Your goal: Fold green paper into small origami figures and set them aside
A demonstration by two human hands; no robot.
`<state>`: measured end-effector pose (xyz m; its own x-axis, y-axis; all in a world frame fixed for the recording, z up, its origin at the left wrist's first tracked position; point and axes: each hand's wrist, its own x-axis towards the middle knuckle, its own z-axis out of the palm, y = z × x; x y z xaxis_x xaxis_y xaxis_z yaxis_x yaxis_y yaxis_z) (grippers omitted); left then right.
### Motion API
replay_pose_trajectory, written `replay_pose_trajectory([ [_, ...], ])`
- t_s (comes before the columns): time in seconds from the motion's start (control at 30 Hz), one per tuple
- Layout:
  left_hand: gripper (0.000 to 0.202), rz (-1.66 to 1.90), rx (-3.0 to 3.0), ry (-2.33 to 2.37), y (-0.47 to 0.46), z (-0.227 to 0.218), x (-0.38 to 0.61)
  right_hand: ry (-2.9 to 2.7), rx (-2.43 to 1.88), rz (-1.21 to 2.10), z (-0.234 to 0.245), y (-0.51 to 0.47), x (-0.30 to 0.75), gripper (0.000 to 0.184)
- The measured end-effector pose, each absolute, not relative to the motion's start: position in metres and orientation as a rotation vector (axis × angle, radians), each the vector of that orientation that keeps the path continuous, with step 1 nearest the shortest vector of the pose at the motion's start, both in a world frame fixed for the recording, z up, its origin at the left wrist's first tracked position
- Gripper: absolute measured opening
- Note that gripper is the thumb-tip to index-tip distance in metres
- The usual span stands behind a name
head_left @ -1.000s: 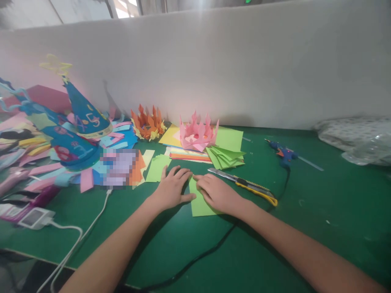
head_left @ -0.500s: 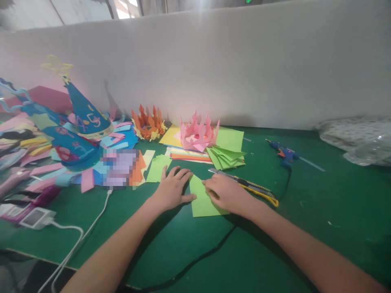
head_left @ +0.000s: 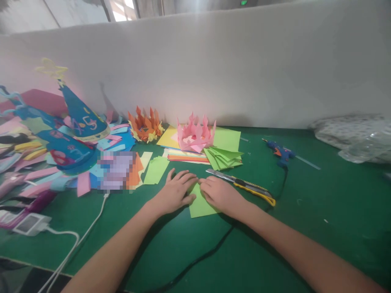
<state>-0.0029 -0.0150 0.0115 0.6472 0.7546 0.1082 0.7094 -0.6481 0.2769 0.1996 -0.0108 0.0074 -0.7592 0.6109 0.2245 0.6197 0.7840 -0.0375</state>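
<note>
On the green surface, you have a light-green sheet before you, your left hand at its edge, fingers spread, your right hand over it, fingers curled, any pinch hidden; creasing appears the step in hand, the next stroke calling for steady holding.

From the green sheet, bare table lies open at 6 o'clock between left forearm and right forearm, though a black cord crosses it. The box cutter blocks 2 o'clock, folded green papers 1, the pink crown 12.
</note>
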Motion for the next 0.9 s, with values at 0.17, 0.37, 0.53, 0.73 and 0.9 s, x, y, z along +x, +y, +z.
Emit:
replay_pose_trajectory([
  [0.17, 0.030, 0.480, 2.640, 1.403, -0.008, 0.006, -0.002, -2.734, -0.981, -0.113, 0.000, -0.004, 0.190, 0.015],
  [0.37, 0.028, 0.629, 2.586, 1.255, -0.006, 0.007, 0.010, -2.697, -1.029, -0.112, -0.001, -0.002, 0.186, 0.015],
  [0.53, 0.025, 0.655, 2.535, 1.216, -0.005, 0.003, 0.009, -2.684, -0.985, -0.047, 0.010, -0.002, 0.193, 0.025],
  [0.73, 0.031, 0.625, 2.652, 1.212, -0.003, -0.004, 0.005, -2.660, -0.768, 0.098, 0.014, 0.003, 0.216, 0.025],
  [0.9, 0.033, 0.532, 2.721, 1.247, -0.004, -0.002, 0.006, -2.634, -0.846, 0.207, 0.013, 0.005, 0.221, 0.029],
])
